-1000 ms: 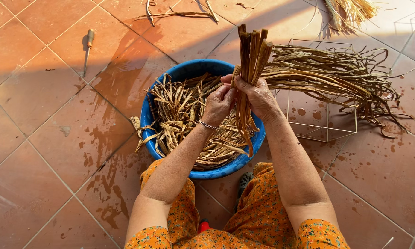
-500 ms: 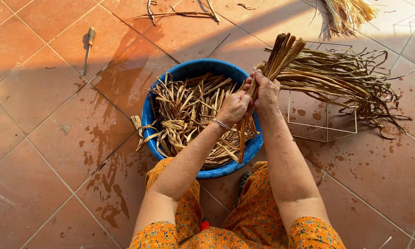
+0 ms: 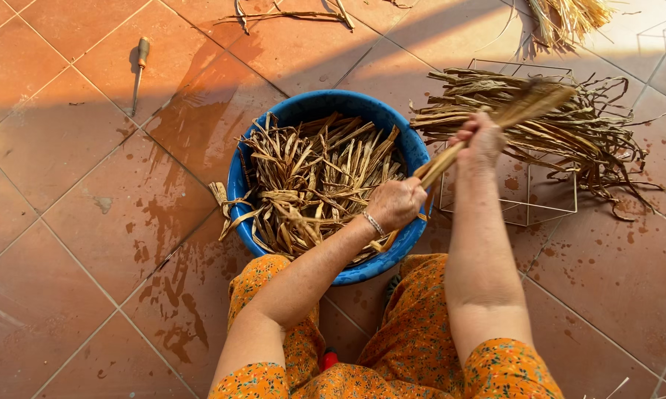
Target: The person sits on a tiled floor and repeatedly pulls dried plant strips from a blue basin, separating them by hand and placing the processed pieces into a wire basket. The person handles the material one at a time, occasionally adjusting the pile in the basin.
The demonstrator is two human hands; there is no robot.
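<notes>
A bundle of dried strips [image 3: 495, 122] is gripped by both closed hands, left hand [image 3: 394, 205] low, right hand [image 3: 482, 139] higher, between blue basin [image 3: 414, 151] and wire rack [image 3: 547, 214]; transfer in hand; a steady grip is required

A bundle of long, flat, tan dried strips [image 3: 495, 122] runs slantwise from the middle of the frame up toward the upper right, its upper end blurred. It is gripped in two places along its length, its lower end reaching down over the right rim of the blue basin [image 3: 318, 107].
</notes>
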